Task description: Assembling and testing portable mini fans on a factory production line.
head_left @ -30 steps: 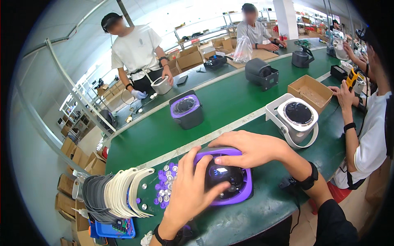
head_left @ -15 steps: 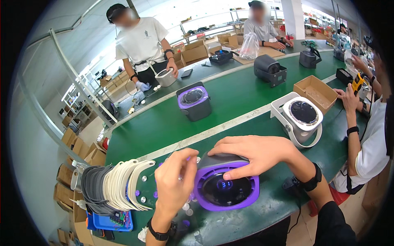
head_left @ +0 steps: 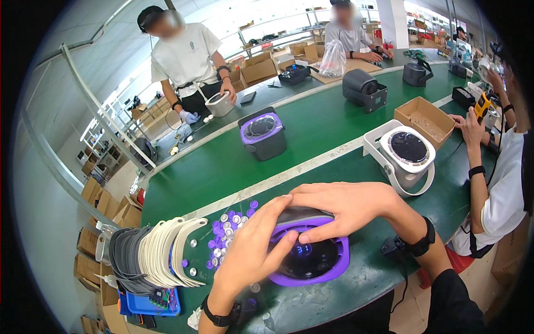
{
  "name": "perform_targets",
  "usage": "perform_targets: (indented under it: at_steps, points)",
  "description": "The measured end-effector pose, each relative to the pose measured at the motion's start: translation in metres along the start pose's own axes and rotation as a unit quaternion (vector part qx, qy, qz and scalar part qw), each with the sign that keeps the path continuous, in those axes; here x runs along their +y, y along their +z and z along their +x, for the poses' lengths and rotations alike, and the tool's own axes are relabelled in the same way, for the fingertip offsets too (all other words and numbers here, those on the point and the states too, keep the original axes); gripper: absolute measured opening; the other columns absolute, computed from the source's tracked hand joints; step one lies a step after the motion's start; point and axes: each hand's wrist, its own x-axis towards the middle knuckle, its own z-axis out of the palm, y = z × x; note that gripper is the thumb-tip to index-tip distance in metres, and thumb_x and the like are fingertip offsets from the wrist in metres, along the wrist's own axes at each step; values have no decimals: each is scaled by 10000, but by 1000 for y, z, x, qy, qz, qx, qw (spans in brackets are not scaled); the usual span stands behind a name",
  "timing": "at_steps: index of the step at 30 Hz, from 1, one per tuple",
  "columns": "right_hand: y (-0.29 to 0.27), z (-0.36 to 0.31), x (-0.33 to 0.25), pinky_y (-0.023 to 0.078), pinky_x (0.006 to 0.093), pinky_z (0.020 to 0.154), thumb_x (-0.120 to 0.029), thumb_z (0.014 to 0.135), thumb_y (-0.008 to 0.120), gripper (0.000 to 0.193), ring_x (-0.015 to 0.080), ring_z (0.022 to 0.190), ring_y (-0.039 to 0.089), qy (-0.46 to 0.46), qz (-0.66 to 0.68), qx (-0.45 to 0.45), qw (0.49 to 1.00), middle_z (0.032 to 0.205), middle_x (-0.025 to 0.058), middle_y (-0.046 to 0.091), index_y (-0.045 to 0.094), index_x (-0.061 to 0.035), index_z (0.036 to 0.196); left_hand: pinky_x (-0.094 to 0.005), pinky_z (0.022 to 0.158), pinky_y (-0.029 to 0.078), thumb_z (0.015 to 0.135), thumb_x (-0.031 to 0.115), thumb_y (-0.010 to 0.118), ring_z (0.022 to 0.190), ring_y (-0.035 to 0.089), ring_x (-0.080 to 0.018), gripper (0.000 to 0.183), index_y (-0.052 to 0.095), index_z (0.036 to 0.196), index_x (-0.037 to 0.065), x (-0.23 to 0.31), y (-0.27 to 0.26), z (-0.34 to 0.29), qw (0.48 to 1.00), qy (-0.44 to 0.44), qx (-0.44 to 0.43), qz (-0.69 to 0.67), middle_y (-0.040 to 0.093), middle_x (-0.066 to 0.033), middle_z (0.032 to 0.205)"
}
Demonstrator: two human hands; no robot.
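Observation:
A fan-like device (head_left: 309, 278) with a purple rim and dark grey housing stands right before me, its glossy black top showing lit blue digits. My left hand (head_left: 257, 245) holds it on the left, thumb on the black panel. Over the far right side, my right hand (head_left: 350, 210) grips the housing, its thumb also on the panel near the digits. The two hands meet at the device's far edge, hiding much of the housing. Loose purple and silver round caps (head_left: 222, 231) lie left of the device, partly behind my left hand.
Curved cream and grey strips (head_left: 167, 250) are stacked at the left, behind a blue tray (head_left: 136, 303). A white device (head_left: 409, 147) with a handle and a cardboard box (head_left: 425, 119) stand right. Another purple-rimmed device (head_left: 263, 136) sits ahead. Co-workers stand across the table and at right.
My left hand has moved right from beside the device onto it, its thumb now on the panel. More loose caps show behind it. My right hand stays on the device.

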Motion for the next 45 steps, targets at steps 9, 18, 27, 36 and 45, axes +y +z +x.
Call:
perform_targets:
  at_steps: [9,18,27,36,45]
  points:
    - [0,-1,2,446,427,1057,-476,961,655,702,388,1270,526,-17,-4,11,1000,1371,195,526,443,-18,1448,-410,1039,466,948,151,636,1210,616,-381,545,466,1432,-32,2,-1,1,1000,-9,-11,10,599,-237,1343]
    - [1,1,-1,446,431,1051,-476,960,657,692,385,1268,529,-14,-4,8,1000,1370,187,525,447,-31,1447,-410,1040,462,947,158,638,1206,616,-382,557,462,1439,-34,2,-3,-1,1000,-3,-11,12,601,-240,1336]
    - [-4,-20,-46,532,425,819,-376,886,686,404,305,972,667,-40,-295,186,937,971,139,675,676,-60,1137,-445,1072,448,910,175,665,1241,587,-429,570,490,1405,-45,4,-4,-3,998,-38,-34,26,585,-270,1348]
    - [-4,-98,-121,554,473,731,-289,812,646,257,416,847,694,-92,31,144,985,888,232,707,750,-56,836,-428,1045,458,976,328,590,1197,624,-409,530,538,1328,-66,7,-1,3,998,-65,-13,8,629,-260,1297]
    - [-1,-74,-104,501,419,631,-263,738,651,196,334,743,641,-22,-15,159,987,799,164,621,649,-68,759,-401,1028,455,1005,382,521,1160,633,-369,576,532,1332,-92,1,1,0,998,-53,-3,20,629,-250,1273]
